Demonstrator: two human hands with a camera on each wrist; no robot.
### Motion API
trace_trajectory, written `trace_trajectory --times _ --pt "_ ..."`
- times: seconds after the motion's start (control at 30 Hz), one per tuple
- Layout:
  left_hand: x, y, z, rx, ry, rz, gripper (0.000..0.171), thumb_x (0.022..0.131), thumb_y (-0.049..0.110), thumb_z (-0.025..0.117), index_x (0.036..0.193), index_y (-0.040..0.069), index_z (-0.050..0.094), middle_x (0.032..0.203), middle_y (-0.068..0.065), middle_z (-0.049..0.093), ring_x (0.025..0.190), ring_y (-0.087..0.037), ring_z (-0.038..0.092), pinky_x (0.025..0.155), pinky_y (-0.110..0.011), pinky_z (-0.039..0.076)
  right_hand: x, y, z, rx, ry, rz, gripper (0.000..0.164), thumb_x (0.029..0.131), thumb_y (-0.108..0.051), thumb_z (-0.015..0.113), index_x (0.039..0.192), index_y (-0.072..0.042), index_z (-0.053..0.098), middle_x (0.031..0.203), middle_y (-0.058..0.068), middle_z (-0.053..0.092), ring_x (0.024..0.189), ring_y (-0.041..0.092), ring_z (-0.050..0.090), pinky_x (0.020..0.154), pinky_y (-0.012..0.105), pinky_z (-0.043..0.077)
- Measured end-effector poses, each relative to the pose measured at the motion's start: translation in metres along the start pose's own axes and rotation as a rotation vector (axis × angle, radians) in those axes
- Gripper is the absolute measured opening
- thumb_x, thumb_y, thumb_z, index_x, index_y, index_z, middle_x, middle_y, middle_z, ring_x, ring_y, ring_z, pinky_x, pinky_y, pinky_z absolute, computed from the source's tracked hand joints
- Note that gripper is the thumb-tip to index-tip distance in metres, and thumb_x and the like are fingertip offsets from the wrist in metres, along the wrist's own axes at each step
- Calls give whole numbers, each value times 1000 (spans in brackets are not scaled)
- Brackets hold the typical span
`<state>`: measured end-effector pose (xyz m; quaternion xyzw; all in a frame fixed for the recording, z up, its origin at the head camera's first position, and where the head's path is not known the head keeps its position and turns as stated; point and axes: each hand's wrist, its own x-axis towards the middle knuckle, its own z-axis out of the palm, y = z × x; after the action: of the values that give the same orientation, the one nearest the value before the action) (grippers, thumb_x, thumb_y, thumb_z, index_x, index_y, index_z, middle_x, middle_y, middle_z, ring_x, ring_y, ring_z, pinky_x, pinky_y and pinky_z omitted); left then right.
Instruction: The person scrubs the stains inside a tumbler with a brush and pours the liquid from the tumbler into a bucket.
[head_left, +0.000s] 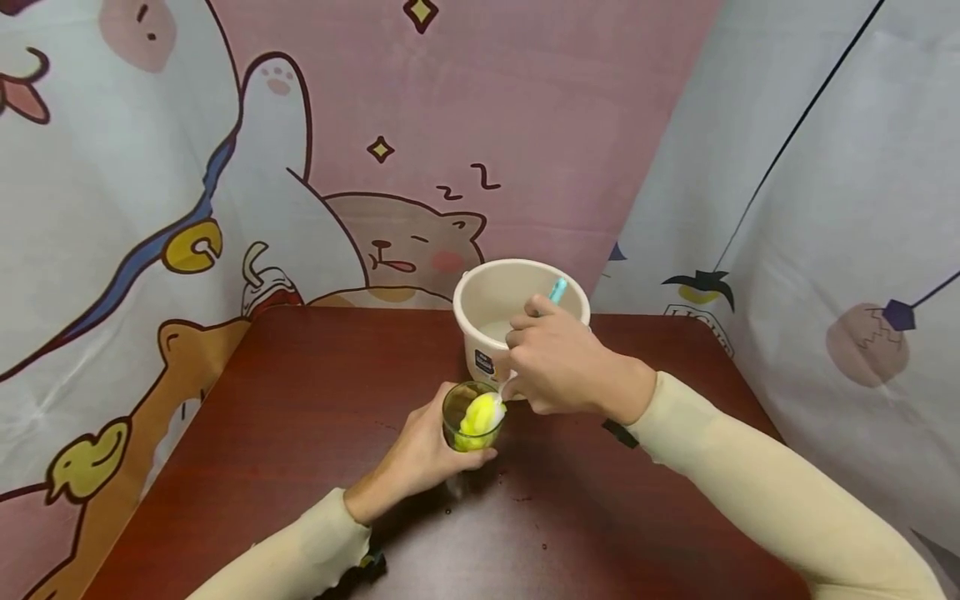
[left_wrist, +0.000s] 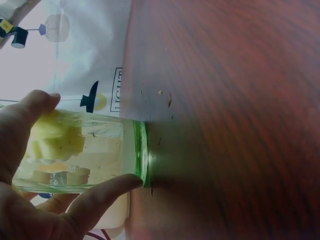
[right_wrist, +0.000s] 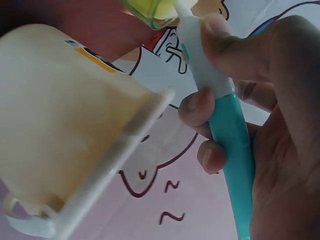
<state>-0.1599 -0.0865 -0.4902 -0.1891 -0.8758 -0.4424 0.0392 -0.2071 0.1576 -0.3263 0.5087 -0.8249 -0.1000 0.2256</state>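
Note:
My left hand grips a clear greenish drinking glass around its side, the base right at the tabletop. Inside the glass sits the yellow-and-white sponge head of a cup brush. Fingers and thumb of my right hand are wrapped around the brush's white and teal handle, which slants up away from the glass. Just behind the glass stands a cream bucket, its rim partly covered by my right hand in the head view. The right wrist view shows the bucket's outer wall and a side handle.
The dark reddish wooden table has a few water drops and small specks near the glass. A printed cartoon curtain hangs behind the table and along both sides.

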Motion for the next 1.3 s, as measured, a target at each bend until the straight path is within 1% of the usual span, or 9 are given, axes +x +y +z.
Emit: trace_trajectory --times 0.07,0.2,0.33,0.5,0.67,0.83,1.0,1.17,1.3 --pt "0 0 1 4 -2 -1 86 79 40 110 147 27 59 129 10 80 112 -11 78 100 -35 64 -5 0 4 41 23 33 23 85 -48 101 90 -34 84 71 -10 65 78 18 57 93 44 39" --pt "0 0 1 2 -4 -6 87 79 40 110 148 26 58 130 8 80 112 -11 78 100 -35 64 -14 -1 10 145 50 109 22 85 -46 102 93 -34 86 73 -12 70 76 16 60 93 46 38" --pt "0 0 2 -9 -4 -16 89 79 39 110 150 26 58 131 8 80 112 -12 77 100 -35 64 -20 -3 18 217 58 201 22 84 -44 103 91 -35 84 75 -15 74 75 15 61 95 48 40" --pt "1 1 3 -10 1 -17 90 78 38 111 150 25 58 133 9 79 113 -12 77 101 -36 63 -30 -9 28 233 89 285 23 86 -47 101 87 -34 81 75 -15 74 76 15 60 93 48 39" --pt "0 1 3 -8 6 -22 90 78 38 110 150 25 58 134 10 79 114 -11 77 102 -36 63 -37 -17 38 229 166 322 22 87 -45 102 90 -32 84 77 -12 75 79 18 62 97 51 42" --pt "-2 2 3 -7 9 -30 91 78 38 110 151 25 58 133 10 79 113 -11 77 101 -35 63 -41 -26 45 161 261 298 26 87 -44 103 95 -26 86 87 -8 81 83 21 63 99 56 48" --pt "-2 2 2 -14 15 -36 91 78 37 110 151 27 57 130 11 79 112 -10 76 100 -35 63 -37 -31 47 75 322 247 28 88 -43 102 96 -25 83 93 -5 81 90 22 69 101 53 51" --pt "-1 1 3 -2 14 -30 91 78 38 110 152 26 58 126 9 79 111 -10 76 99 -34 63 -29 -34 43 -49 351 163 24 92 -41 99 98 -24 83 93 -2 77 93 23 69 101 47 51" --pt "0 1 3 2 8 -25 89 79 38 110 150 25 58 123 8 79 108 -10 76 97 -33 63 -21 -35 34 -152 341 88 18 95 -36 94 98 -23 82 94 3 75 97 25 66 105 45 51"
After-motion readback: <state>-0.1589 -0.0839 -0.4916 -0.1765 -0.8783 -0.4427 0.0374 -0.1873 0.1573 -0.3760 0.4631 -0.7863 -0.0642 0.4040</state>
